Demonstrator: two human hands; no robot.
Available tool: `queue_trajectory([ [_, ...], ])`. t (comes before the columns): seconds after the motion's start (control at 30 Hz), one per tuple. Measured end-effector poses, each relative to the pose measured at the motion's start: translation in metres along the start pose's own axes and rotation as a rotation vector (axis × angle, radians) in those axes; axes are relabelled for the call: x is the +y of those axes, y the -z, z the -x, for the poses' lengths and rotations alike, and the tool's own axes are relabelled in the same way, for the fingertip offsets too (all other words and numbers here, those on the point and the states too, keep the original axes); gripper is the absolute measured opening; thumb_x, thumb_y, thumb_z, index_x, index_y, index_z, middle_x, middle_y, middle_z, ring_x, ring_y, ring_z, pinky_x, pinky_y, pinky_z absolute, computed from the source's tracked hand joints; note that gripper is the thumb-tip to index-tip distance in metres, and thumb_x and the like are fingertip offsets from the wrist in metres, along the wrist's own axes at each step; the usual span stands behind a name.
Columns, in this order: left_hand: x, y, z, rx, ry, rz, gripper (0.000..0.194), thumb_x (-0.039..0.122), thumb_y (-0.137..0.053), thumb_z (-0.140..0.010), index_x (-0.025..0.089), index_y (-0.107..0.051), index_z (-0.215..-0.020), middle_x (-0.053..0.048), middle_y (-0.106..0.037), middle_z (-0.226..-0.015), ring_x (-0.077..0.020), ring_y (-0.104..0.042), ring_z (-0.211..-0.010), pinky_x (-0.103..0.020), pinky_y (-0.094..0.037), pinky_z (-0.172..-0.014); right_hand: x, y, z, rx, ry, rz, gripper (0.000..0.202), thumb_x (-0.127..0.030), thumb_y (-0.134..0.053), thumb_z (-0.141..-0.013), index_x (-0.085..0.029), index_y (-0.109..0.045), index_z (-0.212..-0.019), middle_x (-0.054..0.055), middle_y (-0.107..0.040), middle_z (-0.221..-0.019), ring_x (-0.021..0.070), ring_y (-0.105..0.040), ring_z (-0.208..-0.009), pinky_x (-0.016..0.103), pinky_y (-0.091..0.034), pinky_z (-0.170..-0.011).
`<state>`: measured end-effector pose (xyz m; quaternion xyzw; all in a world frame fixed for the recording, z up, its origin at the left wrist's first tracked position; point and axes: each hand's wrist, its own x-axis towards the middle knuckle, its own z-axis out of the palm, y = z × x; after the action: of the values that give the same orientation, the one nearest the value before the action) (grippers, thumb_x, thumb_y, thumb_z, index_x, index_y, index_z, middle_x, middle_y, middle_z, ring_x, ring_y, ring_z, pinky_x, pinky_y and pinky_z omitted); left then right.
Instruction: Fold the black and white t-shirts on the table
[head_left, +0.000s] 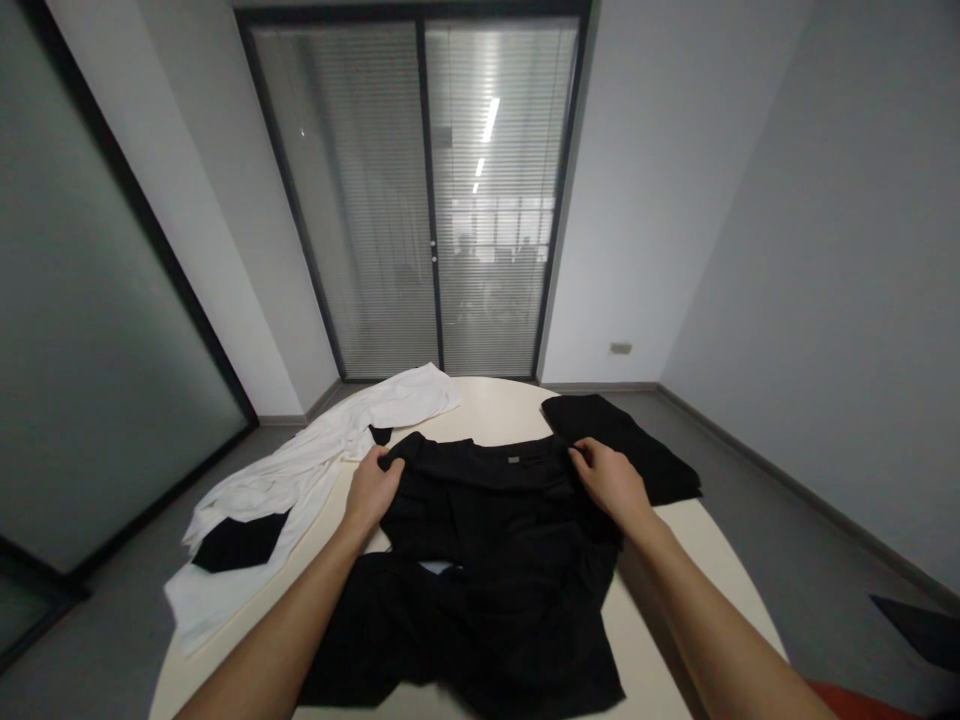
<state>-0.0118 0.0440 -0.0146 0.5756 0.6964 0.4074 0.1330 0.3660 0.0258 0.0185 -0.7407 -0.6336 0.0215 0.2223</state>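
Black trousers (517, 540) are spread in front of me, waistband at the far side with a small pale label inside it. The legs lie toward me, bunched and partly overlapping, with a gap between them. My left hand (373, 487) pinches the left end of the waistband. At the right end, the fingers of my right hand (611, 480) are closed on the same waistband. Between the two hands the waistband is stretched out fairly straight.
A pale round-edged table (499, 398) carries everything. On its left lies a crumpled white garment (322, 450) with black patches (241, 540) showing. A folded black cloth (622, 445) rests at the right rear. Beyond stand glass doors with blinds (487, 200).
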Motion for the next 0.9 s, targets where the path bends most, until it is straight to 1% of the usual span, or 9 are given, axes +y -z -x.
queue_trajectory([
  [0.1, 0.001, -0.001, 0.002, -0.002, -0.015, -0.023, 0.020, 0.043, -0.058, -0.082, 0.023, -0.057, -0.081, -0.005, -0.071, -0.085, -0.0268, -0.069, -0.088, -0.035, -0.051, -0.081, -0.002, 0.002, 0.000, 0.076, 0.031, -0.020, 0.034, -0.043, -0.045, -0.098, -0.024, -0.070, -0.109, 0.009, -0.076, -0.093, 0.0265, -0.071, -0.085, 0.031, -0.048, -0.067],
  [0.23, -0.003, 0.004, 0.000, 0.113, -0.060, 0.003, 0.017, 0.032, -0.058, -0.082, 0.024, -0.058, -0.097, -0.006, -0.073, -0.099, -0.0262, -0.069, -0.100, -0.035, -0.051, -0.086, -0.002, 0.004, -0.001, 0.149, -0.012, -0.152, 0.032, -0.044, -0.048, -0.096, -0.026, -0.069, -0.111, 0.007, -0.076, -0.091, 0.0273, -0.071, -0.086, 0.032, -0.049, -0.069],
  [0.33, -0.010, 0.010, -0.008, 0.092, -0.096, 0.052, 0.015, 0.024, -0.054, -0.081, 0.022, -0.064, -0.092, -0.006, -0.075, -0.096, -0.0259, -0.070, -0.100, -0.037, -0.052, -0.091, -0.002, 0.003, -0.002, 0.193, -0.022, -0.297, 0.035, -0.043, -0.044, -0.097, -0.024, -0.065, -0.117, 0.008, -0.076, -0.091, 0.0275, -0.071, -0.086, 0.036, -0.052, -0.075],
  [0.43, -0.012, 0.015, -0.016, 0.028, -0.094, 0.097, 0.023, 0.021, -0.051, -0.081, 0.020, -0.071, -0.092, -0.006, -0.076, -0.096, -0.0252, -0.070, -0.100, -0.038, -0.052, -0.096, -0.003, -0.003, -0.004, 0.224, 0.123, -0.443, 0.047, -0.044, -0.037, -0.100, -0.021, -0.050, -0.138, 0.014, -0.069, -0.121, 0.0283, -0.067, -0.111, 0.043, -0.052, -0.094],
  [0.53, -0.008, 0.016, -0.019, 0.104, -0.076, 0.137, 0.041, 0.024, -0.054, -0.085, 0.016, -0.065, -0.123, -0.011, -0.069, -0.125, -0.0245, -0.062, -0.121, -0.038, -0.044, -0.109, -0.005, -0.014, -0.003, 0.181, 0.346, -0.435, 0.069, -0.043, -0.039, -0.099, -0.019, -0.014, -0.159, 0.016, -0.029, -0.162, 0.0287, -0.029, -0.149, 0.049, -0.033, -0.118],
  [0.63, -0.003, 0.015, -0.017, 0.181, -0.110, 0.116, 0.060, 0.030, -0.057, -0.088, 0.015, -0.045, -0.146, -0.014, -0.049, -0.150, -0.0241, -0.044, -0.141, -0.037, -0.034, -0.119, -0.003, -0.026, -0.002, 0.097, 0.478, -0.289, 0.087, -0.039, -0.048, -0.095, -0.020, 0.006, -0.161, 0.012, -0.001, -0.169, 0.0301, 0.003, -0.155, 0.053, -0.020, -0.123],
  [0.7, -0.002, 0.014, -0.013, 0.199, -0.134, 0.006, 0.067, 0.033, -0.061, -0.088, 0.018, -0.040, -0.150, -0.014, -0.033, -0.159, -0.0287, -0.026, -0.150, -0.043, -0.027, -0.122, -0.002, -0.029, -0.001, 0.059, 0.531, -0.215, 0.089, -0.036, -0.052, -0.093, -0.022, 0.003, -0.161, 0.011, -0.003, -0.169, 0.0307, 0.004, -0.155, 0.054, -0.021, -0.123],
  [0.8, 0.000, 0.012, -0.004, 0.208, -0.158, -0.225, 0.070, 0.037, -0.067, -0.085, 0.017, -0.044, -0.148, -0.017, -0.016, -0.165, -0.0405, -0.005, -0.153, -0.055, -0.021, -0.122, -0.007, -0.023, 0.002, 0.005, 0.574, -0.141, 0.070, -0.036, -0.055, -0.092, -0.024, -0.030, -0.156, 0.012, -0.033, -0.161, 0.0316, -0.024, -0.150, 0.054, -0.030, -0.118],
  [0.9, 0.006, 0.013, 0.005, 0.133, -0.238, -0.401, 0.057, 0.040, -0.065, -0.086, 0.015, -0.055, -0.137, -0.021, -0.032, -0.155, -0.0419, -0.027, -0.146, -0.052, -0.032, -0.116, -0.018, -0.009, 0.008, -0.146, 0.583, -0.092, 0.040, -0.043, -0.057, -0.092, -0.025, -0.065, -0.126, 0.010, -0.067, -0.126, 0.0289, -0.059, -0.119, 0.047, -0.045, -0.104],
])
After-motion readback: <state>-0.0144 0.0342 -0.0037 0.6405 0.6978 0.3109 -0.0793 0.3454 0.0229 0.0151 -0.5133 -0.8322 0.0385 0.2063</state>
